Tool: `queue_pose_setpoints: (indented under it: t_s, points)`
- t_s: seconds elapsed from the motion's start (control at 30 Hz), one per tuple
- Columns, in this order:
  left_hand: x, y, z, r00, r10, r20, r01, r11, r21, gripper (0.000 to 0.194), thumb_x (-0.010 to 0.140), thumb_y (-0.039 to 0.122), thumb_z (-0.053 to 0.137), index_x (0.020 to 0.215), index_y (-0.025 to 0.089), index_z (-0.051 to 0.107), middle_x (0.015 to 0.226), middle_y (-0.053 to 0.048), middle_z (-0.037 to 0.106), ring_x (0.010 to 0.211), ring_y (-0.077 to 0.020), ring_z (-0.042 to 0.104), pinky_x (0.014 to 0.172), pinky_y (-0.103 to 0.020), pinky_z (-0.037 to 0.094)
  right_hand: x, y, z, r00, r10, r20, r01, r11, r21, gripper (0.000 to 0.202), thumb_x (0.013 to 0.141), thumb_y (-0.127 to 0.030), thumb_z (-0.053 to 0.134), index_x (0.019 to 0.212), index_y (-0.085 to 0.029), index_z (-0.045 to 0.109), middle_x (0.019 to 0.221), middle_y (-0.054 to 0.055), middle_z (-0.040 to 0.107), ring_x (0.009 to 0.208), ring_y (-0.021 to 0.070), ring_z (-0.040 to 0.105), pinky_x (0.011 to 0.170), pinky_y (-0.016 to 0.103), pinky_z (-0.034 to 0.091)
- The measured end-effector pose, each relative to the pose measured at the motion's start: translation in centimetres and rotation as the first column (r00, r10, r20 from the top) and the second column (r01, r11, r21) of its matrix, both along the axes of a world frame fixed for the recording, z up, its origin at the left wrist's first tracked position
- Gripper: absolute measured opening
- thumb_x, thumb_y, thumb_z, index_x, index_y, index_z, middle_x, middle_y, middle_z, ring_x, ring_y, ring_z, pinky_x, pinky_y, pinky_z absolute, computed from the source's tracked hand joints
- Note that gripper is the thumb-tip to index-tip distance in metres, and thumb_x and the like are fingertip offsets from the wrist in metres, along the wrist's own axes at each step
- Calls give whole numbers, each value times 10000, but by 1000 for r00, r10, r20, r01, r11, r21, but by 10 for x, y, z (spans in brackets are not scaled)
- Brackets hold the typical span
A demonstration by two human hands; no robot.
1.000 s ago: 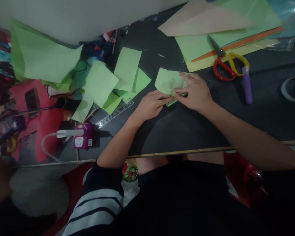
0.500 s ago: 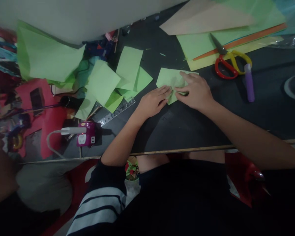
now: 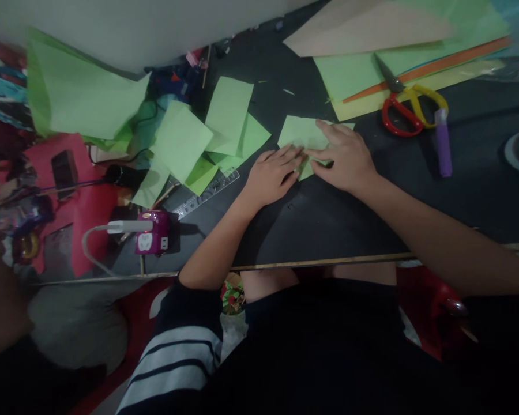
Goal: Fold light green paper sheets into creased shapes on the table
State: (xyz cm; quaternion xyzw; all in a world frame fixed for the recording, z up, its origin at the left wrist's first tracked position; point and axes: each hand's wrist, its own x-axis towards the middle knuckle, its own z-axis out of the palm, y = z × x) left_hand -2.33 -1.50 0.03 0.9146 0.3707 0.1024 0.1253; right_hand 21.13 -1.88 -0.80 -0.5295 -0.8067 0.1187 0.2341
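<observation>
Left hand: moved since the earliest frame from the near edge of the small green sheet to farther over its left part, fingers extended close together, thumb slightly apart, laid on the paper. Right hand: on the sheet's right part, fingers partly spread, a gap between thumb and forefinger; whether either hand's fingertips pinch a fold, cannot tell. Small green sheet: beneath both hands, nearer the far edge of the dark table than the near one, its far corners showing. Dark tabletop: a broad band from the sheet to the pale near edge, a narrower strip up to the far edge. Green paper pieces: overlapping, left of the sheet, one corner near it. Clear ruler: slanted, beside the pieces. Purple adapter: by the near edge, left. Scissors: right, across the edges of large coloured sheets; purple stick at the yellow handle. Pale ring: far right.
</observation>
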Motion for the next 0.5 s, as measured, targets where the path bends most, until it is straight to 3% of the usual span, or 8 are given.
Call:
queue_pose_setpoints:
  t_s: [0.13, 0.27, 0.4, 0.5]
  points:
    - [-2, 1, -2, 1000, 0, 3, 0, 1000, -9, 531, 1123, 414, 392, 1596, 258, 578, 1723, -106, 511, 1646, -303, 440, 1310, -520, 375, 0, 1, 1, 999, 50, 13, -50, 999, -3, 395, 995, -357, 615, 1336, -318, 810, 1640, 56, 612, 1530, 442, 507, 1210, 686, 445]
    - [-5, 3, -7, 999, -5, 38, 7, 999, -33, 535, 1121, 433, 399, 1601, 250, 549, 1718, -123, 521, 1645, -314, 441, 1326, -539, 361, 0, 1, 1, 998, 58, 19, -57, 998, -17, 375, 1006, -356, 585, 1276, -319, 842, 1633, 53, 621, 1518, 433, 528, 1212, 686, 449]
    - [-9, 7, -17, 992, 40, 123, -35, 999, -40, 677, 1100, 535, 461, 1664, 166, 400, 1701, -212, 521, 1596, -347, 506, 1308, -537, 401, -1, 1, -1, 999, 45, 19, -44, 999, -21, 336, 996, -351, 600, 1198, -326, 868, 1612, 43, 641, 1511, 436, 536, 1205, 693, 458]
    - [-11, 9, -21, 994, 56, 98, -51, 998, -48, 739, 1095, 614, 452, 1687, 182, 357, 1715, -196, 508, 1608, -341, 491, 1346, -534, 352, -3, 0, 1, 999, 23, 28, -22, 999, -32, 320, 989, -316, 612, 1165, -292, 878, 1631, 57, 623, 1518, 446, 532, 1210, 686, 456]
